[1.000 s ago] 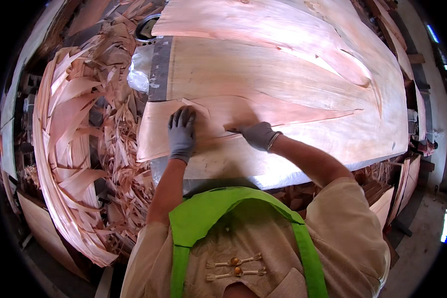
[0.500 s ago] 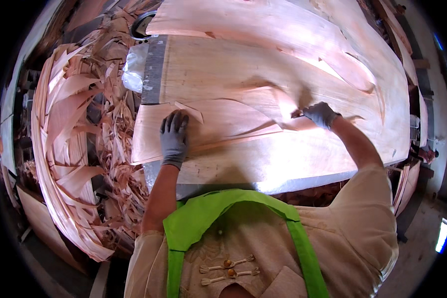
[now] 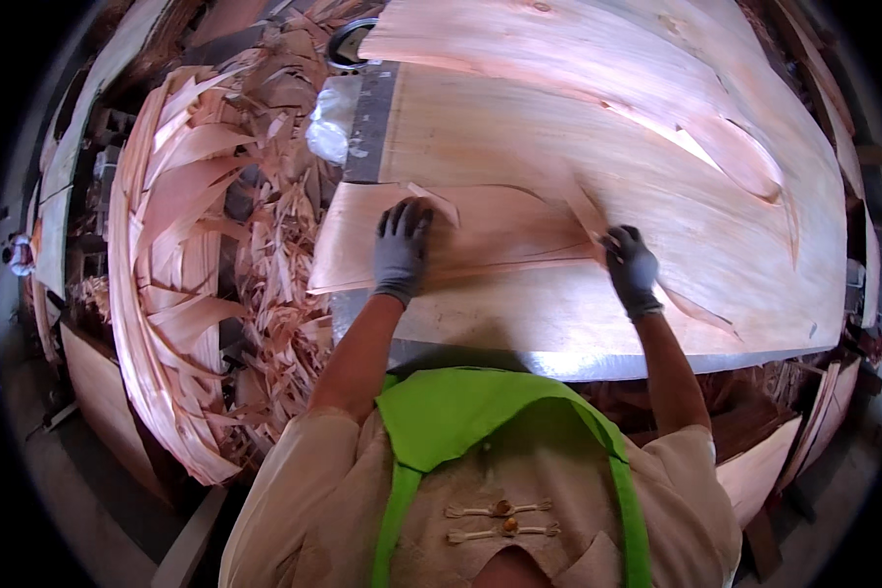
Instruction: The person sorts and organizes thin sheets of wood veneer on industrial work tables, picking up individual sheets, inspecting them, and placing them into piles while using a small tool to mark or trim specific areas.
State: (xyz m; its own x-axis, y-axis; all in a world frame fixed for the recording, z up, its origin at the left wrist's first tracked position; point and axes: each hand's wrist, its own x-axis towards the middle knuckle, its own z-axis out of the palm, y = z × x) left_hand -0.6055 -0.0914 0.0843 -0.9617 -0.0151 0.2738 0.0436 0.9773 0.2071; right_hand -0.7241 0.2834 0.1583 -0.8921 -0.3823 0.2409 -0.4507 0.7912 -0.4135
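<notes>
My left hand (image 3: pixel 402 250), in a grey glove, lies with its fingers stretched out on the left part of a thin wood veneer sheet (image 3: pixel 504 220). A small loose veneer scrap (image 3: pixel 439 204) sits beside its fingertips. At the sheet's right end my gloved right hand (image 3: pixel 632 269) is closed on a narrow veneer strip (image 3: pixel 585 211), which is bent up and blurred. The glove hides just where the fingers pinch it. Another thin strip (image 3: pixel 697 312) lies on the worktop to the right of this hand.
Larger veneer sheets (image 3: pixel 558 59) cover the far side of the wooden worktop (image 3: pixel 519 314). Off its left edge stand a bent bundle of veneer (image 3: pixel 171 274) and a heap of shavings (image 3: pixel 284 284). A clear plastic bag (image 3: pixel 333 122) and a round dark dish (image 3: pixel 351 44) are at the far left corner.
My right hand has come left and toward me, nearer the left hand, and the strip by it has swung up. My left hand stays on the sheet. The whole view has shifted.
</notes>
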